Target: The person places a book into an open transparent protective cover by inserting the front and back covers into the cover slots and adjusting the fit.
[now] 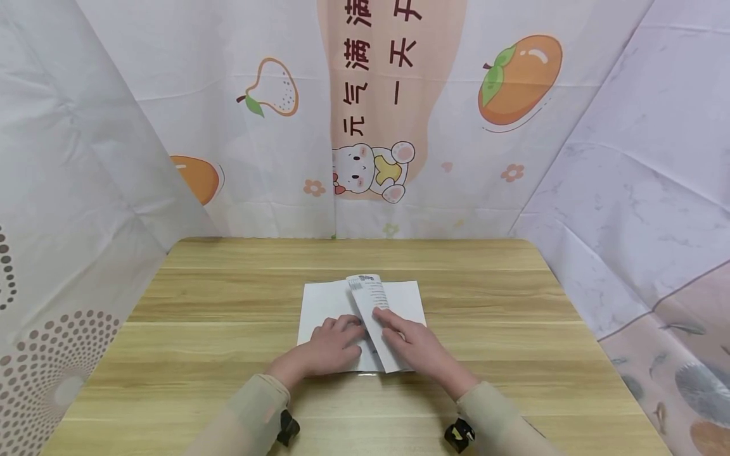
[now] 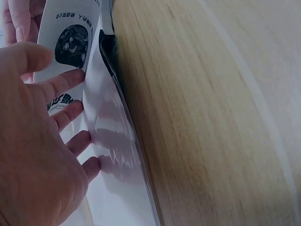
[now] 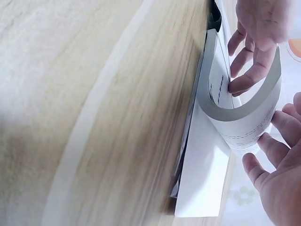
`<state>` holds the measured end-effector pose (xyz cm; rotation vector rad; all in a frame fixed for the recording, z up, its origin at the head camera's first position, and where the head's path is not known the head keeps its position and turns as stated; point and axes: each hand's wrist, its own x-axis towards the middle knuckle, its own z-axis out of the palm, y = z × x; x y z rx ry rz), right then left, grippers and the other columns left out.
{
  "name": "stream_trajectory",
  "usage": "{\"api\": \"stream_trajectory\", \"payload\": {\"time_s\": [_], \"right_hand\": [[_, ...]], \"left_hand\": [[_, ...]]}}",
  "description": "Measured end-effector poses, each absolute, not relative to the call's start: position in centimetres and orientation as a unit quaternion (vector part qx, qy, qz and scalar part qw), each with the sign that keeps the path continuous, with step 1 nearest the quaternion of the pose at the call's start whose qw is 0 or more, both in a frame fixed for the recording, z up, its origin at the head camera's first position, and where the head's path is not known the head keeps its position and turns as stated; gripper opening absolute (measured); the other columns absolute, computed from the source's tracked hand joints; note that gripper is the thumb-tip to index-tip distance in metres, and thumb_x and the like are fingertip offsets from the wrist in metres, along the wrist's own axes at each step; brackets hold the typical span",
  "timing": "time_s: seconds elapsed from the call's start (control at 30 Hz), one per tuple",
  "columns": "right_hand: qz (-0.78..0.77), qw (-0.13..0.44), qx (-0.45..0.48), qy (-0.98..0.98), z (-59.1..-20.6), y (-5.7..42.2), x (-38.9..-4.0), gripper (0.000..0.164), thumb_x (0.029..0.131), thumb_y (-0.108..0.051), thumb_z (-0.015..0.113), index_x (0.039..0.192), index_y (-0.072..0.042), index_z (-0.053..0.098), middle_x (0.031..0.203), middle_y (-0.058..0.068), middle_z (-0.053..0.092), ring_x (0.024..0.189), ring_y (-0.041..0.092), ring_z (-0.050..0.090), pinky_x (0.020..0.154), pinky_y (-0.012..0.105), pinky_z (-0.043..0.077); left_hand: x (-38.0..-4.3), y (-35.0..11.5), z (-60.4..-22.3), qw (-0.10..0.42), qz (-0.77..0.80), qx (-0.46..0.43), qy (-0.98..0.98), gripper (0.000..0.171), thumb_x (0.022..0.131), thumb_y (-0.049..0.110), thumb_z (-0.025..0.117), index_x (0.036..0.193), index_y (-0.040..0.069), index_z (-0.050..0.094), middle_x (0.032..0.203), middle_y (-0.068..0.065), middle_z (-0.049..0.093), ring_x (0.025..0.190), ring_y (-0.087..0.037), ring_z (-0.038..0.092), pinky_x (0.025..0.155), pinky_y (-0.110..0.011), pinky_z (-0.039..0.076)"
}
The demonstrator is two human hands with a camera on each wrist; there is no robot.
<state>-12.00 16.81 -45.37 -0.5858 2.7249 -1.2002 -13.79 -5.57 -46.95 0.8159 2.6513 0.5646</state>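
Note:
On the table, a paperback book [image 1: 322, 301] lies open with white, flat sides. A thick block of its pages [image 1: 367, 301] stands curled up in the middle, with a barcode and printed lines on its outer face. My left hand [image 1: 336, 347] rests on the left side, fingertips along the fold. My right hand [image 1: 413, 342] touches the curled block from the right with its fingertips. In the right wrist view, the block [image 3: 249, 120] bends in a U between both hands. A dark photo [image 2: 72, 45] is printed on the page facing my left fingers.
The wooden table [image 1: 228, 304] extends around the book on every side. Printed curtains [image 1: 274, 158] hang behind the table's far edge, and light cloth walls [image 1: 639, 158] stand at both sides. Black wrist straps [image 1: 288, 427] sit below both sleeves.

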Motion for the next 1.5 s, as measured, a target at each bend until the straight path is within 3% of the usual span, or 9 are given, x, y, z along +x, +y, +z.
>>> {"api": "stream_trajectory", "payload": {"time_s": [0.2, 0.4, 0.53, 0.8, 1.1, 1.5], "right_hand": [[-0.39, 0.055, -0.196, 0.898, -45.4, 16.7, -12.0, 0.04, 0.102, -0.021, 0.048, 0.142, -0.023, 0.048, 0.144, 0.001, 0.048, 0.129, 0.016, 0.042, 0.105, 0.047, 0.039], [-0.381, 0.058, -0.187, 0.904, -45.2, 16.4, -12.0, 0.038, 0.103, -0.023, 0.046, 0.14, -0.029, 0.05, 0.139, -0.006, 0.052, 0.12, 0.012, 0.049, 0.096, 0.045, 0.045], [-0.386, 0.065, -0.193, 0.9, -45.0, 16.3, -12.0, 0.038, 0.104, -0.023, 0.045, 0.141, -0.028, 0.048, 0.138, -0.006, 0.053, 0.117, 0.011, 0.05, 0.092, 0.045, 0.045], [-0.41, 0.078, -0.196, 0.887, -44.9, 16.2, -12.2, 0.037, 0.105, -0.024, 0.043, 0.141, -0.026, 0.048, 0.138, -0.01, 0.052, 0.125, 0.01, 0.044, 0.1, 0.046, 0.042], [-0.431, 0.089, -0.21, 0.873, -44.7, 16.0, -12.3, 0.038, 0.106, -0.029, 0.04, 0.142, -0.024, 0.047, 0.139, -0.012, 0.051, 0.13, 0.007, 0.038, 0.108, 0.045, 0.034], [-0.455, 0.102, -0.214, 0.858, -44.6, 15.8, -12.3, 0.039, 0.106, -0.034, 0.038, 0.143, -0.024, 0.046, 0.136, -0.012, 0.054, 0.13, 0.006, 0.039, 0.11, 0.045, 0.032]], "left_hand": [[-13.8, -5.6, -46.9, 0.166, 0.207, 0.28, 0.923, 0.052, 0.1, 0.054, 0.026, 0.143, 0.029, 0.045, 0.15, -0.004, 0.032, 0.125, -0.035, 0.033, 0.093, -0.058, 0.035], [-13.8, -5.7, -46.9, 0.172, 0.204, 0.284, 0.921, 0.073, 0.094, 0.072, 0.016, 0.143, 0.026, 0.044, 0.152, -0.007, 0.029, 0.127, -0.038, 0.031, 0.094, -0.06, 0.034], [-13.8, -5.6, -46.9, 0.168, 0.201, 0.284, 0.922, 0.074, 0.094, 0.073, 0.016, 0.143, 0.024, 0.043, 0.147, -0.007, 0.032, 0.123, -0.037, 0.033, 0.093, -0.058, 0.035], [-13.7, -5.4, -46.8, 0.164, 0.2, 0.276, 0.926, 0.078, 0.093, 0.074, 0.016, 0.148, 0.022, 0.036, 0.143, -0.01, 0.035, 0.119, -0.038, 0.035, 0.089, -0.056, 0.037], [-13.8, -5.3, -46.9, 0.16, 0.218, 0.259, 0.927, 0.077, 0.094, 0.071, 0.024, 0.144, 0.015, 0.043, 0.138, -0.015, 0.039, 0.114, -0.036, 0.036, 0.088, -0.054, 0.036], [-14.0, -5.1, -47.7, 0.153, 0.229, 0.241, 0.931, 0.074, 0.094, 0.071, 0.028, 0.134, 0.015, 0.055, 0.147, -0.017, 0.035, 0.114, -0.037, 0.035, 0.091, -0.056, 0.034]]}}
